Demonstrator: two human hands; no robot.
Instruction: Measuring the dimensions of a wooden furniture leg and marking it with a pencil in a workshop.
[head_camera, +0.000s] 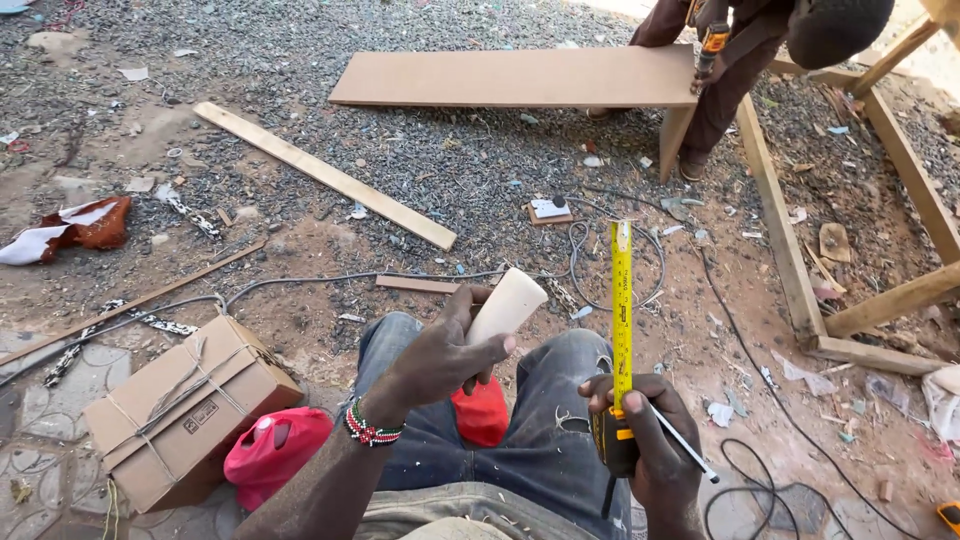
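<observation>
L hand (440, 362): fingers wrapped round lower end of pale wood block (507, 306), upper end free above thumb | R hand (650, 440): closed on tape measure (613, 440), pencil (683, 440) tucked in, yellow blade (622, 310) standing up beyond fingertips | block looks light, stiff, smooth; grip mid-length, blade likely to buckle.

Cardboard box (180, 410) tied with string, beside red cap (275, 448); plank (322, 174) on gravel.

The left hand (440, 355) holds a wooden piece (507, 306) left of the tape measure (621, 330) in the right hand (645, 440); a cardboard box (185, 405) lies far left, a board (520, 77) ahead.
</observation>
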